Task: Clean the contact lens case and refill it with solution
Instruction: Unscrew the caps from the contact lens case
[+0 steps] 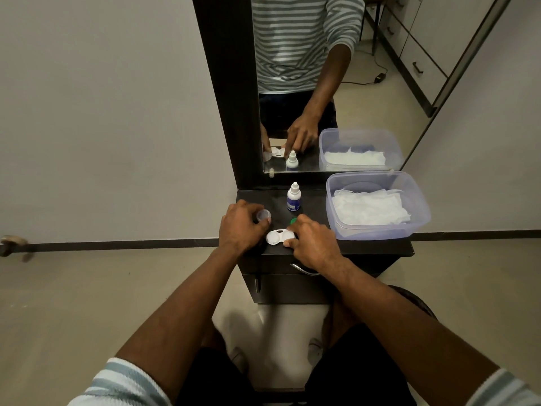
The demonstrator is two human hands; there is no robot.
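In the head view, the small white plastic contact lens case (280, 236) with two round wells lies flat near the front edge of the narrow black worktop (374, 247), and both wells look uncovered. The left hand (241, 227) has its fingers curled around a small clear round cap (264, 214), just to the left of the case. The right hand (311, 244) pinches the right end of the case with thumb and fingers, and a small green cap (293, 220) shows at its fingertips; I cannot tell if this hand holds the green cap or only touches it. The case is probably very light and stiff, with smooth walls that become slippery when wet, so I think it is best held at the thin bridge between the wells or by the outer rim, not from inside. The small white dropper bottle with a blue label (294, 197) stands upright behind the case, near it; it looks light and easy to knock over. The big clear plastic tub (421, 212) with white tissue (370, 208) inside fills the right part of the worktop and hangs a little over its edge. Free room is small: the case is close to the front edge, a mirror (307, 83) closes the back, so movements should be short and upward.
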